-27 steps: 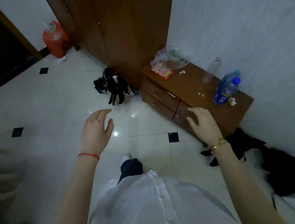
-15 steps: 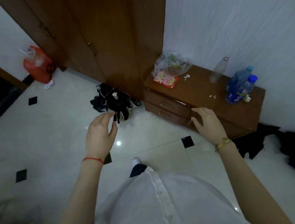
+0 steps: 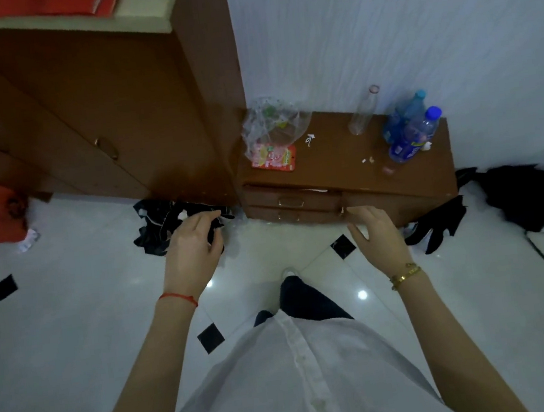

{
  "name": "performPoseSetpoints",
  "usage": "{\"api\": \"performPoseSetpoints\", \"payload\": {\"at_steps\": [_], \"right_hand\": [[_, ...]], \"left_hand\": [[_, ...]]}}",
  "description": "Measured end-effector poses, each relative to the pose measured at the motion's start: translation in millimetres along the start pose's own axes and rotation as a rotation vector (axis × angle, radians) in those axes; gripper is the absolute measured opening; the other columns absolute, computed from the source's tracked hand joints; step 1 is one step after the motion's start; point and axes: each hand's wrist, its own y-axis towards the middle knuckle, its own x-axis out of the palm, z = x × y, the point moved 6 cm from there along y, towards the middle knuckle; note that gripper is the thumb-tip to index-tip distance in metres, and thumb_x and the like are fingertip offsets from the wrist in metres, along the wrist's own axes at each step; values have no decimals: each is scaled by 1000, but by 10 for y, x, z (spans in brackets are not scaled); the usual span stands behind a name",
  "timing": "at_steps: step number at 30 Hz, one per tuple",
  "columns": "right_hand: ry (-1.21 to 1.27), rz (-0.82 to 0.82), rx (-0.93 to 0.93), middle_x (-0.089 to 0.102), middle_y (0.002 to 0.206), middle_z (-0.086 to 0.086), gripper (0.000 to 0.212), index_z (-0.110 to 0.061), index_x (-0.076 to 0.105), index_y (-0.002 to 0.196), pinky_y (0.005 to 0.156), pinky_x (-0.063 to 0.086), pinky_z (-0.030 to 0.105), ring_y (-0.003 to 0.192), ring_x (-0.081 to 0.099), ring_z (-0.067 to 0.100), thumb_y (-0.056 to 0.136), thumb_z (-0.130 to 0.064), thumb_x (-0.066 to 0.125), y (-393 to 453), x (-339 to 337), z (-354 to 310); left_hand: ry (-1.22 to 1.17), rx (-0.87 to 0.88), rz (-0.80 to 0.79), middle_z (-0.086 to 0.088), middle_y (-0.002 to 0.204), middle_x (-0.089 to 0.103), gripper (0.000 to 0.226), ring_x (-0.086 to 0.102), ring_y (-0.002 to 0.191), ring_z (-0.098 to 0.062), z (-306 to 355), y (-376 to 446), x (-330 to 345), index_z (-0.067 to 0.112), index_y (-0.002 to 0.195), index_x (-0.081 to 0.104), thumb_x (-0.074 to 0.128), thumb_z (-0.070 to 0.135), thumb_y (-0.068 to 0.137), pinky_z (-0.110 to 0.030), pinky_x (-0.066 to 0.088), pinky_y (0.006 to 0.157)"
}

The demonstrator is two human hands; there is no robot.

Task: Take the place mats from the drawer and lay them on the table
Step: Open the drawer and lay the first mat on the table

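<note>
You are standing over a low wooden cabinet (image 3: 377, 163) that is sitting against the white wall, beside a tall wooden wardrobe (image 3: 99, 100). Your right hand (image 3: 377, 234) is hovering with loose, spread fingers, holding nothing, its fingertips just in front of the small handle (image 3: 341, 210) at the cabinet's right-hand compartment; whether they are touching it is not clear. Your left hand (image 3: 192, 245) is hanging open and empty over a heap of dark clothing (image 3: 161, 225) lying on the floor at the wardrobe's foot. Both drawers (image 3: 292, 201) on the cabinet's left side are sitting closed, so the place mats are not showing anywhere. On the cabinet top, a clear plastic bag (image 3: 271, 126) is resting over a red snack packet (image 3: 275, 159), and an empty clear bottle (image 3: 363, 110) and blue-capped water bottles (image 3: 413, 135) are standing near the back right
</note>
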Motion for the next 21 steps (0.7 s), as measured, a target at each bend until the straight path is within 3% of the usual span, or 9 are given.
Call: {"api": "performPoseSetpoints", "payload": {"at_steps": [12,21], "right_hand": [[-52,53,142,61,115,13,30,-5,57,121,91,43,36,109,54,30,93,-15,57,639,191,416],[-64,120,145,61,112,11,27,-5,58,119,89,43,32,104,54,27,93,-15,56,1069,1509,1279]], "left_hand": [[-43,65,-136,-11,117,64,32,59,111,-28,-216,935,791,6,122,60,58,9,91,-45,49,98],[-5,142,-156,-12,119,64,32,58,112,-28,-921,1287,2276,6,123,59,58,10,91,-42,47,100]]}}
